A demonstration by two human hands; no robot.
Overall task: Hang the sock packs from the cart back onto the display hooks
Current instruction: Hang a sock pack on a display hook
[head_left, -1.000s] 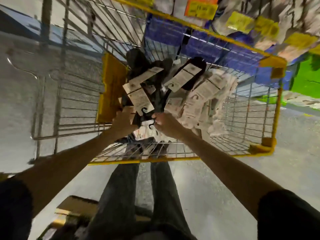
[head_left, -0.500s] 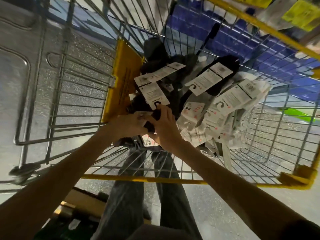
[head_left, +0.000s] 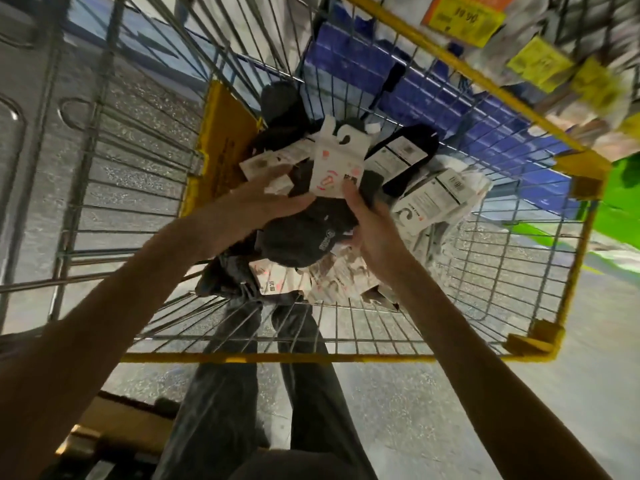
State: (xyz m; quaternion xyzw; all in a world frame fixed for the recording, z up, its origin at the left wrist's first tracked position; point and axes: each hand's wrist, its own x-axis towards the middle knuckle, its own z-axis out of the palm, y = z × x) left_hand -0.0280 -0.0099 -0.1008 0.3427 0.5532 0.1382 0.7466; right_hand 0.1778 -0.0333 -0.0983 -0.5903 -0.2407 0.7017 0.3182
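Inside the wire cart (head_left: 346, 357) with yellow rims lies a heap of sock packs (head_left: 426, 199), dark and white, with white card labels. Both my hands reach into it. My right hand (head_left: 372, 226) holds a dark sock pack (head_left: 304, 237) by its white card header (head_left: 337, 164), thumb on the card, lifted a little above the heap. My left hand (head_left: 266, 199) grips the same pack from the left, fingers along its dark fabric. The display (head_left: 561, 67) with hanging packs and yellow price tags shows at the top right, blurred.
A yellow panel (head_left: 225, 147) sits on the cart's left inner wall. Blue shelving (head_left: 433, 91) lies behind the cart, a green surface (head_left: 623, 195) at the right. My legs in dark trousers (head_left: 249, 393) stand under the cart's near rim. A cardboard box (head_left: 114, 424) lies at bottom left.
Both hands have lifted one dark sock pack out of the heap, its white card header now raised upright. The view has shifted closer over the cart.
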